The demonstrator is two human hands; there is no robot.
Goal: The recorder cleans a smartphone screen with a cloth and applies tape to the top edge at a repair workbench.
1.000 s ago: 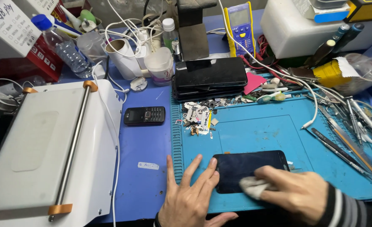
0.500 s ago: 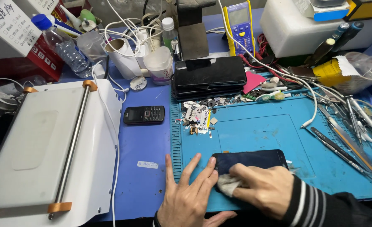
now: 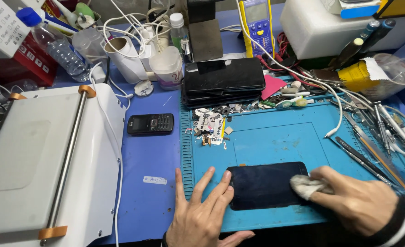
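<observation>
- 1 dark phone screen (image 3: pixel 266 185) lies flat on blue mat (image 3: pixel 280 137), near its front edge.
- L hand (image 3: pixel 202 215): fingers spread, tips on screen's left edge.
- R hand (image 3: pixel 360 206): fingers pinch 1 white cloth (image 3: pixel 305 185) vs. screen's right end.
- 1 black keypad phone (image 3: pixel 150 124) lies well apart.

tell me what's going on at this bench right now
A person is wiping a dark rectangular phone screen lying flat on the blue work mat. The left hand rests spread at the screen's left edge, steadying it. The right hand presses a small whitish cloth wad onto its right end. A small black keypad phone lies apart, untouched.
</observation>
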